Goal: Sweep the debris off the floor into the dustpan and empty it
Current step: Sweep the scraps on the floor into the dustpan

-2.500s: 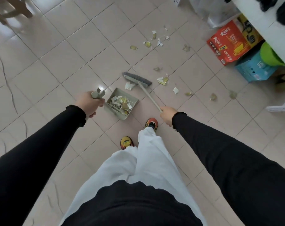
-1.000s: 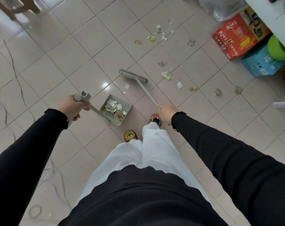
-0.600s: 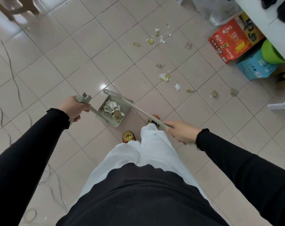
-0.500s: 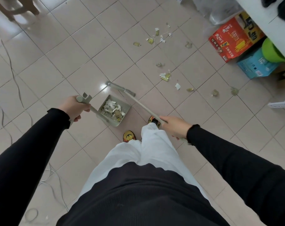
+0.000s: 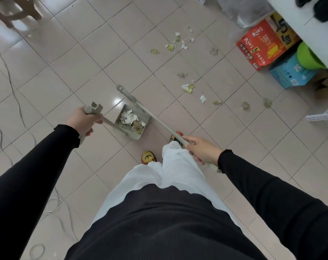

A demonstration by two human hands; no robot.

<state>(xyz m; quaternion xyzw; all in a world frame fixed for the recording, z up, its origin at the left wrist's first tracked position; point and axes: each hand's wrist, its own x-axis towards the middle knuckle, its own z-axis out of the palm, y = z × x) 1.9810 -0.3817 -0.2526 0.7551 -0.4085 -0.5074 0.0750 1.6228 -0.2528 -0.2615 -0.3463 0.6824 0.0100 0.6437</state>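
Note:
My left hand [image 5: 83,121] grips the top of the grey dustpan's long handle [image 5: 93,109]. The dustpan [image 5: 132,133] rests on the tiled floor in front of my feet and holds a heap of white and yellow scraps [image 5: 130,119]. My right hand [image 5: 201,150] grips the broom's pale handle [image 5: 160,122], which runs up and left over the pan's far right corner. The broom head [image 5: 126,94] lies just beyond the pan's open mouth. Loose debris stays on the floor further out: one cluster [image 5: 188,87] in the middle, another [image 5: 178,43] at the top.
A red carton [image 5: 262,47], a blue box [image 5: 288,74] and a green tub [image 5: 309,58] stand at the right under a white counter [image 5: 298,21]. Chair legs [image 5: 15,14] are at top left. Thin cables [image 5: 2,76] trail over the left floor. My shoes [image 5: 149,156] are just behind the pan.
The broom head has been drawn from the middle floor back to the dustpan's mouth, and my right hand has pulled back toward my leg. The dustpan and left hand have barely moved.

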